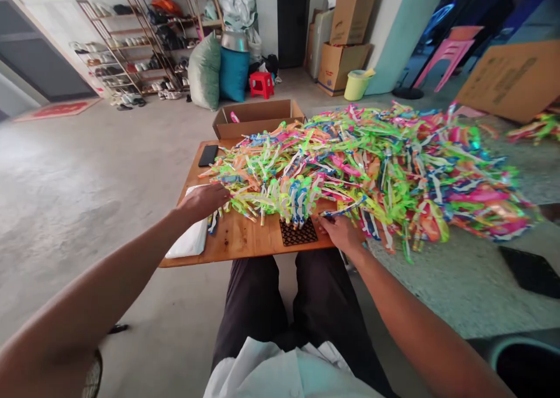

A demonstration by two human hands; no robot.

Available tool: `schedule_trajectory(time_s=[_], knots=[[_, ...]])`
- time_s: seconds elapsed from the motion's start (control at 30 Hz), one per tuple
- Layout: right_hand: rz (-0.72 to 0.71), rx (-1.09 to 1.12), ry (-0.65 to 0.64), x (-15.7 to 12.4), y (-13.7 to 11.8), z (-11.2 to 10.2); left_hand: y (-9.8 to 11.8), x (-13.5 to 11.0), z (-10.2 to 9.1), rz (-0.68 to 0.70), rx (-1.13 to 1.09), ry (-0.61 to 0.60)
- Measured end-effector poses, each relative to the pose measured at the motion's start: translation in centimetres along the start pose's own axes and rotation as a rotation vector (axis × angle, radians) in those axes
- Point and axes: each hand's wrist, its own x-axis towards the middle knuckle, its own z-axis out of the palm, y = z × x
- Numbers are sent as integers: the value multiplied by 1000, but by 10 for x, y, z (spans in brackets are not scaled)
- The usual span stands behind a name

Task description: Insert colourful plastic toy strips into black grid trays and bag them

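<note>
A large heap of small plastic pieces (pixel 371 153) in green, pink, orange, blue and white covers much of the wooden table (pixel 245 240). My left hand (pixel 205 201) is at the heap's left edge, fingers drawn together among the pieces; what they grip is hidden. Near the front edge, my right hand (pixel 343 232) pinches a slim blue-and-white plastic piece (pixel 345 209). Between the hands, a row of white, green and blue pieces (pixel 297 202) stands upright side by side at a black grid mat (pixel 300 233).
White sheets or bags (pixel 190 234) lie under my left forearm, with a black phone (pixel 208 155) beyond. An open cardboard box (pixel 258 128) adjoins the table's far side. Behind are a red stool (pixel 261 85), a yellow-green bin (pixel 356 86) and shoe racks (pixel 126 48).
</note>
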Motion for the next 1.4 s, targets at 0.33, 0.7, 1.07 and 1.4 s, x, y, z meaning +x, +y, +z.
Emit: schedule_trajectory(time_s=[0.33, 0.7, 1.07, 1.4], knots=[[-147, -248, -33, 5, 5, 2, 88, -99, 100, -593, -1047, 135], [-175, -308, 3, 2, -9, -1, 116, -67, 127, -558, -977, 239], [-135, -166, 16, 7, 4, 2, 119, -54, 142, -515, -701, 194], [209, -97, -49, 6, -11, -6, 125, -51, 151, -520, -533, 184]])
